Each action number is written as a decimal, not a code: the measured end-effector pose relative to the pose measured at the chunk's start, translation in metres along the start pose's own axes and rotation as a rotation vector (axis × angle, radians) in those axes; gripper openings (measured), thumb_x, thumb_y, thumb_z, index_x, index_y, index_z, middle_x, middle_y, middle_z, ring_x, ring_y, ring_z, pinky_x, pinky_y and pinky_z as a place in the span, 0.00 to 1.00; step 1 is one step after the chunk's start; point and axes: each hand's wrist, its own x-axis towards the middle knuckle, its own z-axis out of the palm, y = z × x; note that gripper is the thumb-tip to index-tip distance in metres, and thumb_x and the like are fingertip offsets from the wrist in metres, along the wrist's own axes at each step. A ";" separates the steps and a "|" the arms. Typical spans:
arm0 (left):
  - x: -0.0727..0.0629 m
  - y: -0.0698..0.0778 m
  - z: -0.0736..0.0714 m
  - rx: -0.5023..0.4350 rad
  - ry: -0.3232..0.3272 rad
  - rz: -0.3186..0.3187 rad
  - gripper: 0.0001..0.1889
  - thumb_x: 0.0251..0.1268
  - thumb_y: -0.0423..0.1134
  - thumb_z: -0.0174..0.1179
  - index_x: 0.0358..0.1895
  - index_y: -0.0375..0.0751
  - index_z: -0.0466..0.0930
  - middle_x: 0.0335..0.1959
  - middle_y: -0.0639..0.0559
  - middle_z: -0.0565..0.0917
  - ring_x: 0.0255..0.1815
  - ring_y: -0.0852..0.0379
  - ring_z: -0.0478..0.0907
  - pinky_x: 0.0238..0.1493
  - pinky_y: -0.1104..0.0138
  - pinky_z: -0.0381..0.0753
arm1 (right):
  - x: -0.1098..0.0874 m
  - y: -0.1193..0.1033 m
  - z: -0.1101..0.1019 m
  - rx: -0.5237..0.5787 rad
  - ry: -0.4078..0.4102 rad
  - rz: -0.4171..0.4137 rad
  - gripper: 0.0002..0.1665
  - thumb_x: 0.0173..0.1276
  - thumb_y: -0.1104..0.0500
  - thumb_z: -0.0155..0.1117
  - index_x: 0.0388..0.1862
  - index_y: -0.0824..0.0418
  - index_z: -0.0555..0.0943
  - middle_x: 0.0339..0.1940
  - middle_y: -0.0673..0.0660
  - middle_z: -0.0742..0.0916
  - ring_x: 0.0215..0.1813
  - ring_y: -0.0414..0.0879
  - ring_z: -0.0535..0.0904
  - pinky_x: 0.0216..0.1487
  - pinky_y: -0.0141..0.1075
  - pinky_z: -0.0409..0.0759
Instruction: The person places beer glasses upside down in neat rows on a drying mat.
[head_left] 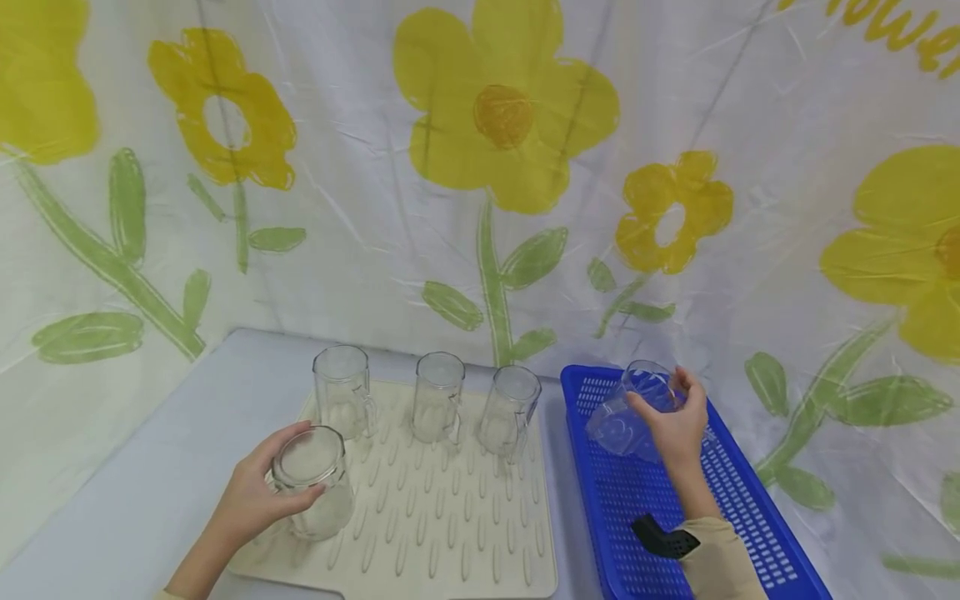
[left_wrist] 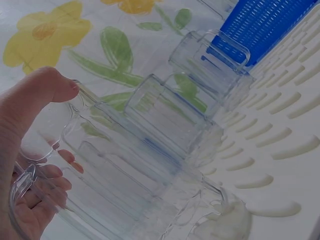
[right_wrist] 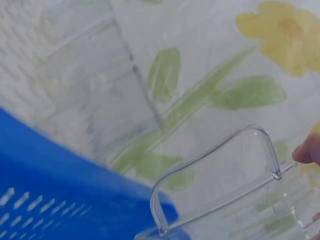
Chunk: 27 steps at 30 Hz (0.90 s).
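Observation:
My left hand (head_left: 251,493) grips a clear glass mug (head_left: 324,510) near its top, at the left front of a cream ridged drying mat (head_left: 442,546). In the left wrist view its thumb bends over the rim, and fingers show through the glass. Over the far part of a blue basket (head_left: 592,508), my right hand (head_left: 681,429) holds another clear glass mug (head_left: 647,382) between thumb and fingers. That mug's looped handle (right_wrist: 215,150) shows in the right wrist view. Clear glass (head_left: 613,427) shows below it; whether this is a separate mug I cannot tell.
Along the mat's far side stand three clear glass mugs: a left one (head_left: 341,396), a middle one (head_left: 437,400) and a right one (head_left: 510,408). Behind the pale table (head_left: 172,450) hangs a white curtain (head_left: 337,250) with yellow flowers.

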 end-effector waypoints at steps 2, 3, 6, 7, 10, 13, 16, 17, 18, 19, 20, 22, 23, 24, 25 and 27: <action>0.001 0.000 -0.001 0.002 -0.001 -0.002 0.39 0.31 0.28 0.73 0.56 0.32 0.68 0.50 0.48 0.75 0.54 0.76 0.60 0.51 0.84 0.57 | -0.001 -0.009 -0.003 0.009 -0.013 0.003 0.44 0.42 0.70 0.73 0.59 0.72 0.63 0.53 0.65 0.72 0.53 0.53 0.66 0.54 0.38 0.68; 0.001 0.001 -0.001 0.005 -0.003 -0.003 0.39 0.31 0.28 0.73 0.56 0.31 0.68 0.50 0.47 0.75 0.54 0.76 0.60 0.50 0.84 0.57 | -0.002 -0.013 -0.004 0.022 -0.023 -0.007 0.45 0.42 0.70 0.73 0.60 0.72 0.63 0.54 0.64 0.72 0.54 0.54 0.66 0.54 0.37 0.68; 0.001 0.002 -0.001 0.012 -0.009 -0.007 0.39 0.31 0.29 0.73 0.56 0.31 0.68 0.50 0.43 0.75 0.54 0.76 0.60 0.50 0.85 0.57 | -0.006 -0.024 -0.007 0.048 -0.055 -0.074 0.46 0.42 0.73 0.72 0.62 0.70 0.62 0.55 0.62 0.71 0.55 0.52 0.65 0.54 0.34 0.68; 0.001 0.003 0.000 0.013 -0.010 -0.008 0.39 0.31 0.29 0.73 0.56 0.31 0.68 0.50 0.42 0.75 0.54 0.76 0.60 0.50 0.85 0.57 | -0.007 -0.028 -0.007 0.065 -0.068 -0.103 0.46 0.41 0.74 0.72 0.62 0.70 0.62 0.56 0.61 0.70 0.55 0.51 0.65 0.54 0.34 0.67; 0.001 0.004 0.000 0.017 -0.012 -0.005 0.39 0.32 0.29 0.73 0.56 0.33 0.68 0.50 0.41 0.75 0.54 0.76 0.61 0.50 0.85 0.57 | -0.012 -0.040 -0.006 0.112 -0.102 -0.189 0.46 0.40 0.77 0.70 0.61 0.72 0.62 0.55 0.60 0.70 0.56 0.48 0.65 0.54 0.31 0.67; 0.001 0.004 0.000 0.015 -0.012 0.001 0.39 0.32 0.29 0.73 0.56 0.34 0.68 0.50 0.42 0.75 0.54 0.76 0.61 0.50 0.84 0.57 | -0.017 -0.048 -0.004 0.180 -0.135 -0.248 0.46 0.37 0.80 0.69 0.59 0.74 0.62 0.54 0.62 0.70 0.56 0.48 0.66 0.54 0.30 0.67; 0.001 0.003 -0.001 0.010 -0.012 0.006 0.39 0.31 0.28 0.73 0.56 0.33 0.68 0.50 0.47 0.75 0.54 0.75 0.61 0.50 0.84 0.58 | -0.023 -0.057 -0.001 0.235 -0.182 -0.273 0.45 0.36 0.82 0.67 0.57 0.77 0.62 0.53 0.65 0.71 0.55 0.52 0.67 0.54 0.29 0.67; 0.001 0.003 0.000 0.004 -0.010 0.008 0.39 0.31 0.28 0.73 0.56 0.34 0.68 0.50 0.47 0.75 0.54 0.75 0.62 0.50 0.84 0.58 | -0.025 -0.059 -0.001 0.256 -0.201 -0.283 0.45 0.35 0.83 0.67 0.57 0.78 0.62 0.53 0.67 0.70 0.55 0.52 0.67 0.53 0.29 0.68; 0.001 0.004 0.000 -0.001 -0.009 0.009 0.39 0.31 0.28 0.73 0.56 0.34 0.68 0.50 0.46 0.75 0.54 0.74 0.62 0.50 0.84 0.58 | -0.027 -0.060 0.000 0.274 -0.220 -0.289 0.45 0.35 0.83 0.66 0.57 0.78 0.62 0.52 0.69 0.70 0.54 0.51 0.68 0.53 0.28 0.68; 0.001 0.005 0.001 -0.005 -0.009 0.009 0.39 0.30 0.28 0.73 0.56 0.33 0.68 0.50 0.46 0.75 0.53 0.74 0.62 0.49 0.84 0.58 | -0.030 -0.063 0.001 0.291 -0.242 -0.296 0.44 0.35 0.84 0.65 0.56 0.80 0.62 0.52 0.70 0.70 0.54 0.51 0.68 0.53 0.29 0.68; 0.001 0.005 0.001 -0.005 -0.011 0.007 0.39 0.30 0.28 0.73 0.56 0.34 0.68 0.50 0.45 0.75 0.53 0.74 0.62 0.49 0.84 0.58 | -0.032 -0.065 0.001 0.315 -0.264 -0.304 0.43 0.35 0.85 0.65 0.56 0.80 0.62 0.51 0.71 0.70 0.54 0.51 0.68 0.53 0.29 0.68; 0.001 0.006 0.002 -0.004 -0.015 0.004 0.40 0.30 0.28 0.74 0.57 0.34 0.68 0.50 0.43 0.75 0.53 0.74 0.62 0.49 0.84 0.58 | -0.037 -0.068 0.003 0.363 -0.310 -0.324 0.43 0.34 0.86 0.64 0.55 0.81 0.62 0.51 0.71 0.70 0.54 0.50 0.67 0.53 0.30 0.68; 0.001 0.007 0.003 -0.001 -0.017 0.003 0.40 0.30 0.29 0.74 0.57 0.34 0.68 0.50 0.41 0.74 0.53 0.74 0.62 0.49 0.85 0.58 | -0.040 -0.069 0.005 0.388 -0.334 -0.336 0.43 0.34 0.86 0.63 0.55 0.81 0.61 0.51 0.71 0.70 0.54 0.51 0.67 0.54 0.30 0.68; 0.000 0.008 0.002 0.006 -0.018 0.003 0.40 0.30 0.29 0.74 0.57 0.33 0.68 0.50 0.41 0.74 0.54 0.75 0.61 0.49 0.85 0.57 | -0.043 -0.071 0.006 0.407 -0.357 -0.345 0.43 0.34 0.86 0.63 0.55 0.81 0.61 0.51 0.70 0.71 0.55 0.52 0.67 0.54 0.31 0.68; 0.000 0.008 0.002 0.012 -0.021 0.005 0.40 0.31 0.29 0.74 0.57 0.33 0.68 0.50 0.41 0.74 0.54 0.75 0.61 0.50 0.85 0.57 | -0.046 -0.073 0.008 0.427 -0.380 -0.347 0.43 0.34 0.86 0.63 0.55 0.81 0.62 0.52 0.68 0.71 0.55 0.52 0.67 0.54 0.31 0.68; 0.000 0.007 0.002 0.028 -0.023 0.008 0.40 0.31 0.30 0.74 0.57 0.34 0.67 0.51 0.41 0.74 0.54 0.76 0.60 0.50 0.85 0.56 | -0.053 -0.076 0.011 0.469 -0.426 -0.356 0.43 0.34 0.86 0.63 0.55 0.81 0.61 0.52 0.67 0.71 0.56 0.51 0.66 0.55 0.32 0.67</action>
